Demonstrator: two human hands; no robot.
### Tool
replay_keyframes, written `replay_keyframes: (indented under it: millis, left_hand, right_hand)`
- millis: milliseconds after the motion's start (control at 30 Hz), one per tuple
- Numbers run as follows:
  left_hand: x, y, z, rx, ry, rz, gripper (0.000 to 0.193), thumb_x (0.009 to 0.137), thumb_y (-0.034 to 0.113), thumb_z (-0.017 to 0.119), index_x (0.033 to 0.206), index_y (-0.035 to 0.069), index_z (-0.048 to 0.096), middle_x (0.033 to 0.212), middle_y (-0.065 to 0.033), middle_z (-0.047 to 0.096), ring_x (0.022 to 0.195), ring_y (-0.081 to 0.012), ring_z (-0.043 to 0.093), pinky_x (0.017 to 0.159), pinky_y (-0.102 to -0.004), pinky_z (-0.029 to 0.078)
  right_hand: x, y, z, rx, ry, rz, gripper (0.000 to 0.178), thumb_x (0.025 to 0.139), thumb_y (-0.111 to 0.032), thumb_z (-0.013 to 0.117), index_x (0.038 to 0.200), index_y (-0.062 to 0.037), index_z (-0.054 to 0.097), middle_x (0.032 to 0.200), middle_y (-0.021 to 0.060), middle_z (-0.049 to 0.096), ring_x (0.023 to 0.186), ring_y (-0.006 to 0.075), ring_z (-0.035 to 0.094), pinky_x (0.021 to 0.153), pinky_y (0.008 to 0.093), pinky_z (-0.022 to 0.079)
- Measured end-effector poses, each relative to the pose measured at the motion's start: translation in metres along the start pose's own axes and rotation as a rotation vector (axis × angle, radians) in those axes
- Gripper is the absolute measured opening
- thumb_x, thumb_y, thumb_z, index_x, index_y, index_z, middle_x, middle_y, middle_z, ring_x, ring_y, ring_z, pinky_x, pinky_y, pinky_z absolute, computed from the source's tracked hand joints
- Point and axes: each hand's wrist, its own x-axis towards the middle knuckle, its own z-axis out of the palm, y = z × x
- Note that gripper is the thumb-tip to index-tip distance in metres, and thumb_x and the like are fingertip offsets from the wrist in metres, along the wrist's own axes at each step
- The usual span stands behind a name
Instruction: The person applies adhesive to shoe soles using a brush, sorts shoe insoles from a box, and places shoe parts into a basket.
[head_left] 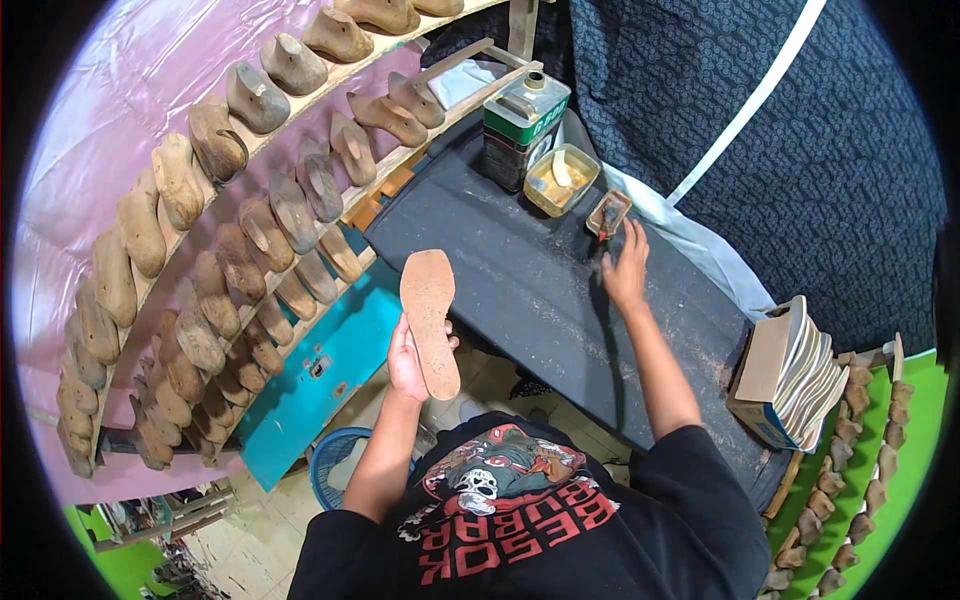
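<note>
A tan, foot-shaped insole [428,310] is gripped in my left hand [404,362], its flat face turned up and its wide end pointing away from me. The thumb and fingers wrap the edges of its narrow half. Over the dark table, my right hand [626,268] reaches to a small rectangular tub [622,200]. A dark, brush-like tool with a red part [604,236] rests in that tub. My right fingers are stretched out beside the tub, thumb apart, and I see nothing held in them.
On the dark-covered table [480,250] stand a metal can [510,140] and a yellowish plastic container [548,200]. At right is a box of stacked sheets [765,370]. Racks of wooden shoe lasts [240,260] line the left; a blue basket [322,470] sits on the floor.
</note>
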Motion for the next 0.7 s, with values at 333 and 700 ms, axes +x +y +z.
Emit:
replay_keyframes:
  millis: [333,700]
  left_hand:
    - [-0.006,-0.102,0.043,0.163,-0.072,-0.271,0.057,0.108,0.048,0.032,0.137,0.005,0.056,0.106,-0.0141,0.072,0.094,-0.024,0.07,0.087,-0.04,0.059]
    - [-0.071,-0.152,0.038,0.174,0.039,-0.321,0.057,0.107,0.051,0.031,0.141,0.009,0.049,0.12,-0.0146,0.065,0.102,-0.0285,0.068,0.086,-0.0448,0.058]
  right_hand:
    - [-0.119,-0.064,-0.031,1.271,-0.64,0.452,0.045,0.109,-0.036,0.047,0.138,-0.0021,0.052,0.117,0.0089,0.066,0.087,0.0126,0.064,0.076,0.0261,0.052]
    - [-0.137,-0.046,-0.023,1.734,-0.895,0.839,0.091,0.098,-0.076,0.022,0.151,-0.0046,0.039,0.143,0.0181,0.057,0.132,0.029,0.055,0.112,0.0438,0.043]
